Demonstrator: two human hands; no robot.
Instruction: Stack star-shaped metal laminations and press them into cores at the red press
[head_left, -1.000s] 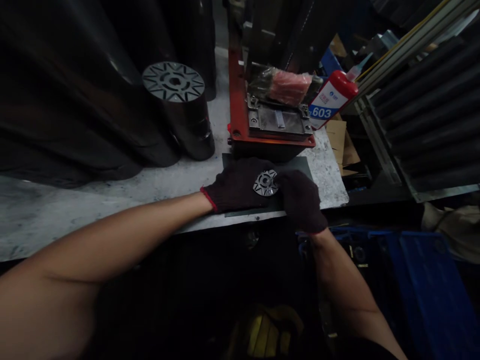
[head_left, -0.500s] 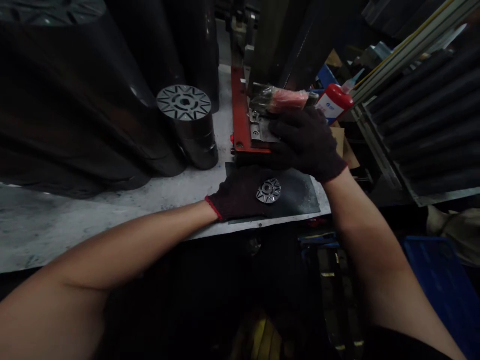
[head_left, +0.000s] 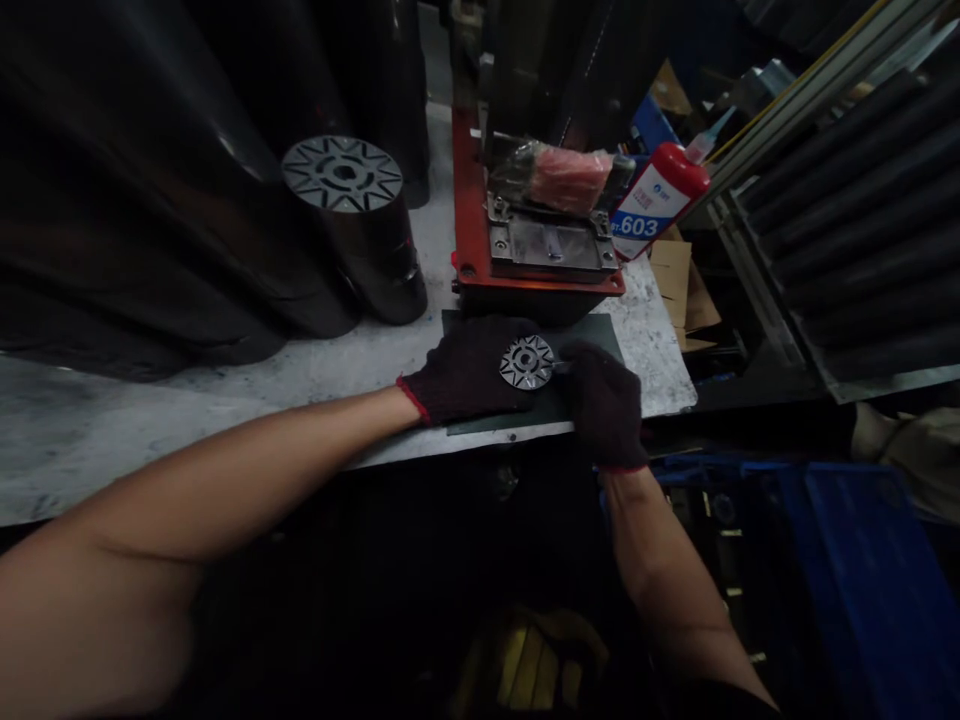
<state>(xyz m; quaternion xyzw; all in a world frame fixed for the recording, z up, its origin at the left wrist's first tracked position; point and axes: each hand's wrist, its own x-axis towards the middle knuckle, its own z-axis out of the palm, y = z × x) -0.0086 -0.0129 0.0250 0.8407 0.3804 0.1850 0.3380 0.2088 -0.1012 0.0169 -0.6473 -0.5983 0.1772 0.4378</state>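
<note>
My left hand (head_left: 472, 370), in a dark knit glove with a red cuff, is closed around a rotor core (head_left: 526, 362). The core's round metal face, with slots in a star pattern, points up toward me; its lower body is hidden by the glove. My right hand (head_left: 606, 405), gloved the same way, pinches a small thin piece (head_left: 561, 367) at the core's right edge. Whether that piece has entered a slot I cannot tell. Both hands are over a dark green mat (head_left: 480, 425) at the table's front edge.
Behind my hands stands a red fixture (head_left: 469, 215) with a metal plate (head_left: 555, 245). On it lies a pink block (head_left: 570, 180) in clear wrap. A red glue bottle (head_left: 664, 195) marked 603 leans beside it. A taller rotor stack (head_left: 375, 240) and several dark cylinders stand left.
My right hand has come back from the fixture's plate toward me, down to the rotor core, and now pinches a small thin piece. My left hand keeps its hold on the core.
</note>
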